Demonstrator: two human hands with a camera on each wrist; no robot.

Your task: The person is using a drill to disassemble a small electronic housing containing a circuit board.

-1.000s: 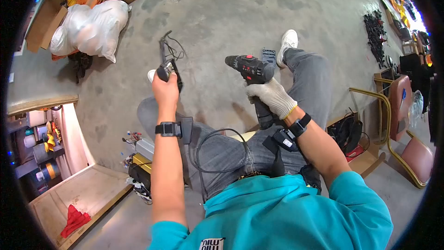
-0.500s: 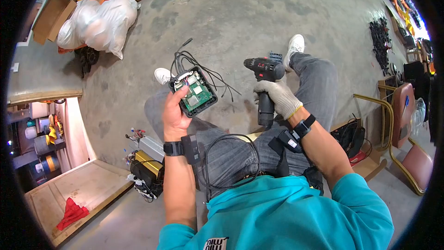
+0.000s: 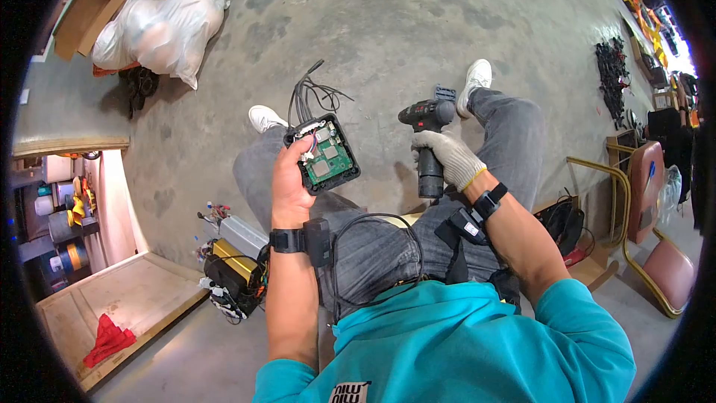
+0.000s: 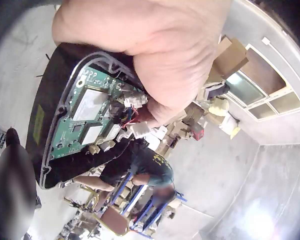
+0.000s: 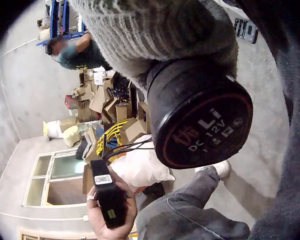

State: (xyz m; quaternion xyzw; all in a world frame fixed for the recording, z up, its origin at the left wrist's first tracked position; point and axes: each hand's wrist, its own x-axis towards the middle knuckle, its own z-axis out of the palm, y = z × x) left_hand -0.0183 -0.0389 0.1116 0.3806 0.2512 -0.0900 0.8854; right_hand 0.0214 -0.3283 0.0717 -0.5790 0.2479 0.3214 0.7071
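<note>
My bare left hand [image 3: 291,183] holds a black plastic electronics housing, its thumb over the near edge. The housing's open side faces up, showing a green circuit board [image 3: 328,160] with silver shielded chips. Small coloured wires with white connectors [image 4: 139,129] lie by the thumb in the left wrist view. Black cables [image 3: 302,97] trail from the far end. To the right, my gloved right hand [image 3: 453,157] grips a black cordless drill [image 3: 426,113] by its handle, chuck pointing left. Its battery base [image 5: 205,120], marked DC 12V, fills much of the right wrist view.
A dark bit case [image 3: 445,93] lies on the floor by the right shoe. A white plastic bag [image 3: 160,33] and cardboard boxes stand far left. Metal-cased devices [image 3: 242,239] sit beside the left leg, a chair [image 3: 645,179] at the right. Another person [image 4: 152,170] is in the background.
My left hand has turned the housing from edge-on to show the circuit board, then moved slightly right. The drill has swung more upright, moving a little right.
</note>
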